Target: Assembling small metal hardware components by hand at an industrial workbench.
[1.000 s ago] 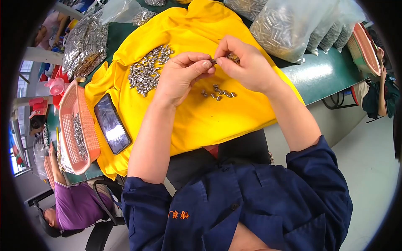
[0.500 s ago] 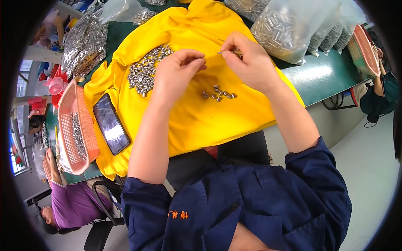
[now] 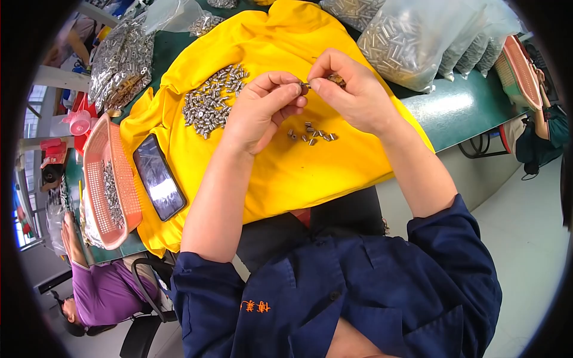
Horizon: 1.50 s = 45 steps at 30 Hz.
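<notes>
Over the yellow cloth [image 3: 340, 167], my two hands meet at the fingertips. My left hand [image 3: 262, 110] is closed in a pinch on a tiny dark metal piece [image 3: 305, 85], mostly hidden by the fingers. Closed opposite it, my right hand [image 3: 356, 98] grips a thin metal pin, its tip at the left fingertips. Something small and brass-coloured [image 3: 338, 79] shows by the curled right fingers; its kind is unclear. A pile of short silver metal sleeves [image 3: 206, 107] lies beyond my left wrist. Several more small sleeves [image 3: 321, 137] are scattered below the hands.
A phone [image 3: 159, 178] lies on the cloth at left, beside a pink basket [image 3: 128, 197] of metal parts. Clear bags of metal parts [image 3: 397, 48] stand at far right, another bag [image 3: 122, 62] at far left. A person in purple [image 3: 113, 289] sits at lower left.
My left hand has moved right and its fingertips now meet those of my right hand, where a gap was before. The right hand has shifted slightly. The sleeves on the cloth look unchanged.
</notes>
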{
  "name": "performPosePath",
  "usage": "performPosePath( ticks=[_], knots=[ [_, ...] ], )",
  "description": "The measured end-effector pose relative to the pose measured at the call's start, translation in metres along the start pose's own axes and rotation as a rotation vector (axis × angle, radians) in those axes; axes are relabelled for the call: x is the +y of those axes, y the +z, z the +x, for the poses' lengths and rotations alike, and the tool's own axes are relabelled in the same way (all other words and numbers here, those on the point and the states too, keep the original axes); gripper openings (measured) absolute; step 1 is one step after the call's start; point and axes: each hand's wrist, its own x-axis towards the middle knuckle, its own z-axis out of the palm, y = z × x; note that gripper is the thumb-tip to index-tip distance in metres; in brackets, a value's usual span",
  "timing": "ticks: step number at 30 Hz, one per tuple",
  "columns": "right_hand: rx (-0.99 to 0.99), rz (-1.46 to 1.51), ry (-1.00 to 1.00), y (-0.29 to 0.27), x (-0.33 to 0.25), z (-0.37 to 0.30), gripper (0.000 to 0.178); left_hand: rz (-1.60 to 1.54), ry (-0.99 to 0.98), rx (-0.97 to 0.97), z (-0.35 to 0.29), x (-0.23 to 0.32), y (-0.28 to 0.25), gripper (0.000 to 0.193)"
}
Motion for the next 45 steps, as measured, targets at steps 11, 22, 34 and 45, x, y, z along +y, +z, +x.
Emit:
performPosePath(
  ticks=[11, 22, 34, 45],
  knots=[
    [0.042, -0.334, -0.175, 0.006, 0.005, -0.001, 0.008, 0.264, 0.129, 0.071, 0.004, 0.0, -0.001, 0.012],
    [0.422, -0.006, -0.048, -0.017, 0.019, 0.007, 0.006, 1.194, 0.245, -0.115, 0.019, -0.009, 0.041, 0.018],
    [0.391, -0.098, -0.07, -0.016, 0.012, 0.008, 0.007, 1.717, 0.45, -0.285, -0.015, -0.013, 0.039, 0.014],
    [-0.017, 0.011, 0.054, -0.009, 0.004, 0.0, 0.005, 0.357, 0.14, 0.033, 0.005, 0.002, 0.009, 0.014]
  ],
)
